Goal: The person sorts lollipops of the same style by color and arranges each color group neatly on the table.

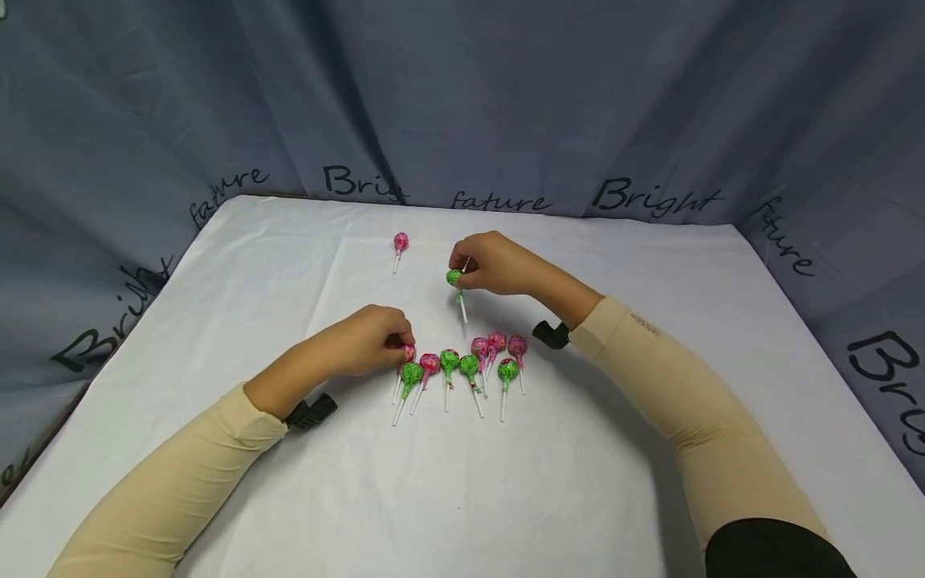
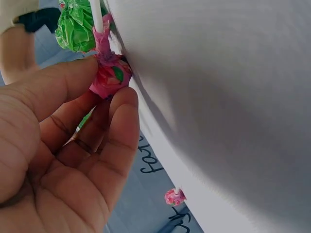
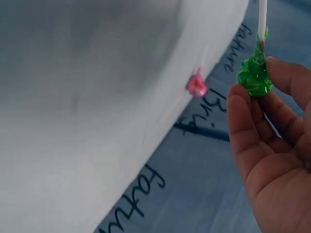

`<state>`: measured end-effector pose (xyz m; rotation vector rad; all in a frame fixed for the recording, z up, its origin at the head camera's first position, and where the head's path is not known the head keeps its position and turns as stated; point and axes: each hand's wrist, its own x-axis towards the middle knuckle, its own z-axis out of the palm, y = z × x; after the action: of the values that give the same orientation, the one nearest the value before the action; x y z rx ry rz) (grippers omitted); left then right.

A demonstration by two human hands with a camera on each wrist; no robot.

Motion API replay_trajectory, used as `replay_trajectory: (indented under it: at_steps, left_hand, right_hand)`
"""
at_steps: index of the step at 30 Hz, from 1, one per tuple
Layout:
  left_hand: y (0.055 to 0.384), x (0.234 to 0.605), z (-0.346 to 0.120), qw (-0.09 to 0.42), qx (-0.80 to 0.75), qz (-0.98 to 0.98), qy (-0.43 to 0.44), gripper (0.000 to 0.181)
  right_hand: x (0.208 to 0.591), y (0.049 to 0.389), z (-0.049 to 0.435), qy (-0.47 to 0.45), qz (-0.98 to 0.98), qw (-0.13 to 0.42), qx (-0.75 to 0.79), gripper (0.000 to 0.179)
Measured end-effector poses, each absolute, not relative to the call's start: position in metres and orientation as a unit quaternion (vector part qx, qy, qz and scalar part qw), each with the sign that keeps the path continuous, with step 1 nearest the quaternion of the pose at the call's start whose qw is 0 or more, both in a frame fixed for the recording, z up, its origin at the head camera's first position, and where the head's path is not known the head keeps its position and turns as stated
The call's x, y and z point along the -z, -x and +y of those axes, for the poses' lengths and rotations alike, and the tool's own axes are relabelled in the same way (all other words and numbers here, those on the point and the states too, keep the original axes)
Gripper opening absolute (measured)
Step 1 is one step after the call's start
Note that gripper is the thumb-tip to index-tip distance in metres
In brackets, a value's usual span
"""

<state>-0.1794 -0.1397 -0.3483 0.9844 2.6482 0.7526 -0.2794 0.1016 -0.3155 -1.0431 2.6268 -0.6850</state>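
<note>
My left hand point(image 1: 364, 341) pinches the wrapped head of a pink lollipop point(image 2: 112, 77) between thumb and fingertips, at the left end of a cluster of lollipops. Beside that hand lies a green lollipop point(image 1: 411, 373), with a pink lollipop point(image 1: 429, 364) just right of it. Farther back, my right hand point(image 1: 497, 263) holds a green lollipop point(image 3: 254, 77) by its head, the white stick pointing toward the near side in the head view. Whether either held lollipop touches the cloth I cannot tell.
Several more pink and green lollipops point(image 1: 508, 370) lie right of the left hand, sticks toward the near edge. One pink lollipop point(image 1: 401, 241) lies alone near the back of the white-covered table point(image 1: 448, 498). A grey curtain point(image 1: 462, 96) with lettering hangs behind.
</note>
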Motion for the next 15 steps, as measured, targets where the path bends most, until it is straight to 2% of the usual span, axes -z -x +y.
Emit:
replay_trajectory:
  at_steps: [15]
  left_hand:
    - [0.179,0.347,-0.141,0.103,-0.253,0.898,-0.345,0.003]
  right_hand:
    - [0.339,0.324,0.032,0.365,0.898,0.141,0.202,0.011]
